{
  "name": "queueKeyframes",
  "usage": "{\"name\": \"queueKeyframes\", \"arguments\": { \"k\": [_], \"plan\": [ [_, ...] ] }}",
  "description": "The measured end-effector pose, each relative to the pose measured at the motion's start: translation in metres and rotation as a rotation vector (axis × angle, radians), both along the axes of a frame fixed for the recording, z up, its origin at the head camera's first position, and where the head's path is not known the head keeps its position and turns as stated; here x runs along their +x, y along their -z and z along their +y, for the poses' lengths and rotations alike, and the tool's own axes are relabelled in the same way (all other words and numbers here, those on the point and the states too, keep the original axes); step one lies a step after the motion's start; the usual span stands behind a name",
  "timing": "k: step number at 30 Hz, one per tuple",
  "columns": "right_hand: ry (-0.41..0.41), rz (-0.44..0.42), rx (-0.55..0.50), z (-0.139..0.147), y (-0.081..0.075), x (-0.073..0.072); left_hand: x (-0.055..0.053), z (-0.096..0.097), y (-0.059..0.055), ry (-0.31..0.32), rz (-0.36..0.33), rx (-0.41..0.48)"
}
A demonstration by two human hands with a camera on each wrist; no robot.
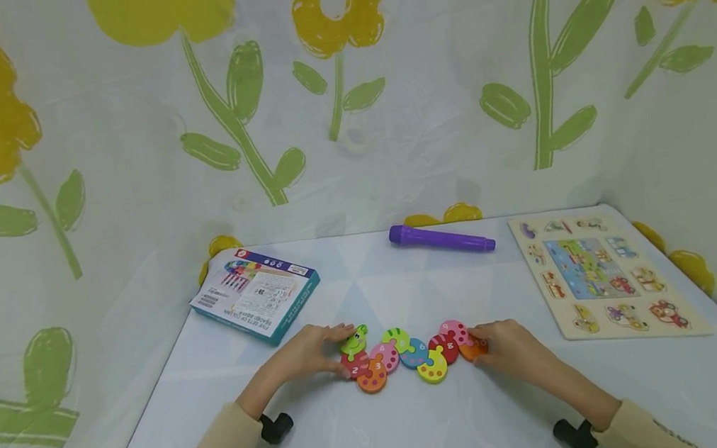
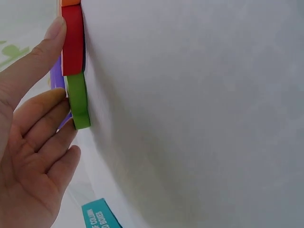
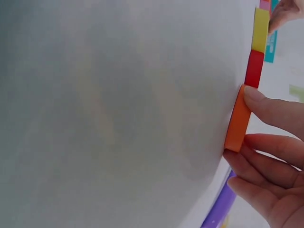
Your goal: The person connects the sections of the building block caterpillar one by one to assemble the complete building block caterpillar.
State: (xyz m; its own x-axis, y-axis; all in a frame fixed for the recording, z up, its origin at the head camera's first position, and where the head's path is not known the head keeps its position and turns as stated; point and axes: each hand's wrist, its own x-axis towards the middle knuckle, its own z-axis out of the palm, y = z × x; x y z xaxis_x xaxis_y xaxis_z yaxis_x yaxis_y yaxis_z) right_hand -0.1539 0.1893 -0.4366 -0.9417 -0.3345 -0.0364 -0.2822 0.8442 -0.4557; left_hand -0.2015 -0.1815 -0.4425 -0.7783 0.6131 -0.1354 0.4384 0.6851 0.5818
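Observation:
A caterpillar number puzzle (image 1: 415, 354) of round, interlocking coloured pieces lies in a wavy row on the table. At its left end my left hand (image 1: 306, 353) holds the green head piece (image 1: 355, 343) and the red piece (image 2: 72, 45) beside it. The left wrist view shows the thumb against the red piece and the fingers by the green edge. My right hand (image 1: 512, 349) pinches the orange end piece (image 3: 238, 121) between thumb and fingers. That orange piece touches a red one, and its face is partly hidden by the fingers in the head view.
Behind the puzzle lies a purple toy microphone (image 1: 441, 238). A teal-edged box (image 1: 256, 293) is at the back left, and a wooden picture board (image 1: 600, 274) at the right. Flower-printed cloth (image 1: 425, 104) surrounds the white table (image 1: 377, 436).

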Motion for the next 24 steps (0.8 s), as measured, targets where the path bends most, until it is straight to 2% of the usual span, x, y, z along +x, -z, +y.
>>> {"name": "queueKeyframes", "arguments": {
  "k": [7, 15, 20, 24],
  "plan": [
    [-0.022, 0.034, -0.005, 0.009, 0.004, -0.006, -0.007, 0.007, 0.001, -0.031, -0.022, -0.010],
    [-0.007, 0.024, 0.007, 0.014, 0.008, -0.002, -0.008, 0.013, 0.002, -0.006, -0.023, -0.005],
    [-0.005, 0.043, -0.017, 0.015, 0.008, 0.000, -0.009, 0.014, 0.002, -0.023, -0.009, -0.024],
    [-0.002, 0.016, -0.028, 0.014, 0.011, 0.002, -0.005, 0.012, 0.008, -0.032, -0.040, 0.011]
  ]
}}
